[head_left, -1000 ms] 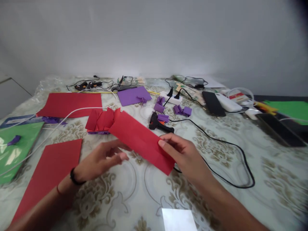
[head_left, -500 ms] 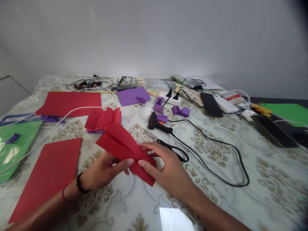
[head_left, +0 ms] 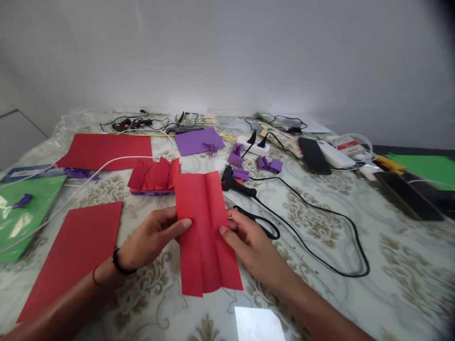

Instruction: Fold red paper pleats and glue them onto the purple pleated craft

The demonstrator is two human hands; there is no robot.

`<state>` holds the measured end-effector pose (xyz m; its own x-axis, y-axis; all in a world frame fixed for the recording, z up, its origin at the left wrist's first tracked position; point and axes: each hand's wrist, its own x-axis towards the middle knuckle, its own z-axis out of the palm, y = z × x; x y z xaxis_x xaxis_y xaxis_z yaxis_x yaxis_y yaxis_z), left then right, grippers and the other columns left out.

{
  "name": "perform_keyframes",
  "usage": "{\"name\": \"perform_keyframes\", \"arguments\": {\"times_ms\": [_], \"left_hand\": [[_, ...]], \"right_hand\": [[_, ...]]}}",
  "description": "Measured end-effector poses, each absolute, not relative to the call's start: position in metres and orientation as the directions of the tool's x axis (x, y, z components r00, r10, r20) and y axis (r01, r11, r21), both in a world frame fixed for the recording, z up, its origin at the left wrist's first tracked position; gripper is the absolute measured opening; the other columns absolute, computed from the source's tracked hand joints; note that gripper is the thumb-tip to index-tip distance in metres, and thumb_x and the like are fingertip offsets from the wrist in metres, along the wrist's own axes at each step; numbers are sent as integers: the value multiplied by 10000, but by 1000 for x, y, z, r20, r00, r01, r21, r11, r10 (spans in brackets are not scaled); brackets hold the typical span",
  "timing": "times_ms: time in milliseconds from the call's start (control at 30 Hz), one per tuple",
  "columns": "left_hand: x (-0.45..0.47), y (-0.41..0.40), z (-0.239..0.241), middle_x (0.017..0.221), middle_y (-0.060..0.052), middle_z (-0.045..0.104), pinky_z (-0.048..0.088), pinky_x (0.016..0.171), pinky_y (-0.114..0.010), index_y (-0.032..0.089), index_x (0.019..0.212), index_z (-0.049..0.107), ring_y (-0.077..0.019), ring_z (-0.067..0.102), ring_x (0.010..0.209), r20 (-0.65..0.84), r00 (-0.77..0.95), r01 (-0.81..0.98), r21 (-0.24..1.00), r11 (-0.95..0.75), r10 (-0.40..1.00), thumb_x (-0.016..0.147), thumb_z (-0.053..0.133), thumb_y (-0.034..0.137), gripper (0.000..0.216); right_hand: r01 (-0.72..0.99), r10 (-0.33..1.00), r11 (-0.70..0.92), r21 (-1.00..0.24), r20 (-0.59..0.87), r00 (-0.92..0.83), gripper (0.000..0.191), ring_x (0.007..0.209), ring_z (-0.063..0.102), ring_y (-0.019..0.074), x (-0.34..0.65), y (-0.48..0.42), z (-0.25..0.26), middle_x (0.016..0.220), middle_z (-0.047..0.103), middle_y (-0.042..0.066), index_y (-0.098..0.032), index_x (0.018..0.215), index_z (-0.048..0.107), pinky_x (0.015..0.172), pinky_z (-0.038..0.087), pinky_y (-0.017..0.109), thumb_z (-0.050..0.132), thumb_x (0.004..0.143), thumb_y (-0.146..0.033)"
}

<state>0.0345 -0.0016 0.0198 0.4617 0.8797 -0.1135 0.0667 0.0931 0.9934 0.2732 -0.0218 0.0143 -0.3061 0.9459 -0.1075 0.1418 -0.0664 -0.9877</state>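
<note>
A creased red paper strip (head_left: 204, 237) is held lengthwise above the patterned tablecloth, with fold lines running down its length. My left hand (head_left: 152, 239) pinches its left edge, thumb on top. My right hand (head_left: 249, 241) grips its right edge, fingers closed on the paper. Black-handled scissors (head_left: 256, 220) lie just behind my right hand. A pile of folded red pieces (head_left: 154, 175) sits behind the strip.
Red sheets lie at front left (head_left: 76, 251) and back left (head_left: 106, 150), a green sheet (head_left: 24, 215) at far left. A black glue gun (head_left: 234, 183) with its looping cord (head_left: 334, 237), purple paper (head_left: 197, 140), purple scraps (head_left: 269, 164), a power strip (head_left: 253, 145) and phones (head_left: 314, 155) fill the back.
The red strip was turned from a slanted, partly folded hold to an upright, opened one, showing its creases. Both hands shifted to grip its two side edges.
</note>
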Motion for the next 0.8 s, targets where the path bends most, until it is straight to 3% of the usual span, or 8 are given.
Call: {"name": "perform_keyframes", "arguments": {"times_ms": [167, 300, 500, 700, 800], "left_hand": [[34, 0, 17, 1057, -73, 783, 589, 825, -306, 181, 1169, 764, -215, 707, 944, -107, 523, 51, 994, 94, 845, 1032, 628, 466, 344], [36, -2, 15, 1151, -93, 766, 591, 930, -368, 183, 1244, 730, -255, 706, 1054, -132, 531, 83, 991, 104, 837, 1035, 622, 467, 370], [39, -3, 14, 1135, -104, 769, 603, 869, -372, 168, 1256, 703, -268, 726, 1022, -159, 476, 47, 987, 156, 865, 987, 693, 441, 383], [37, -3, 12, 1063, -92, 769, 603, 793, -343, 169, 1187, 695, -239, 728, 928, -150, 450, 19, 987, 159, 880, 957, 734, 431, 351], [36, -2, 10, 1017, -83, 767, 601, 782, -330, 164, 1164, 694, -233, 727, 915, -139, 419, 55, 990, 128, 897, 947, 748, 425, 344]], "right_hand": [[-59, 917, -158, -986, -124, -380, 289, 846, 640, 197, 272, -21, 16, 925, 676, 5, -258, 1163, 574, 777, 536, 327, 646, 989, -478], [-48, 919, -161, -986, -132, -372, 351, 856, 616, 195, 272, -21, 17, 948, 650, 13, -259, 1211, 599, 833, 537, 353, 666, 976, -511], [-40, 918, -206, -978, -179, -353, 532, 848, 610, 192, 273, -21, 13, 947, 596, 3, -271, 1310, 564, 713, 535, 315, 741, 905, -567], [-62, 923, -220, -974, -187, -335, 485, 868, 616, 164, 274, -20, 11, 947, 613, -8, -261, 1276, 569, 775, 536, 300, 724, 931, -565], [-135, 908, -249, -959, -183, -377, 595, 824, 606, 149, 273, -20, 11, 951, 588, -24, -292, 1327, 519, 651, 554, 248, 812, 870, -537]]}}
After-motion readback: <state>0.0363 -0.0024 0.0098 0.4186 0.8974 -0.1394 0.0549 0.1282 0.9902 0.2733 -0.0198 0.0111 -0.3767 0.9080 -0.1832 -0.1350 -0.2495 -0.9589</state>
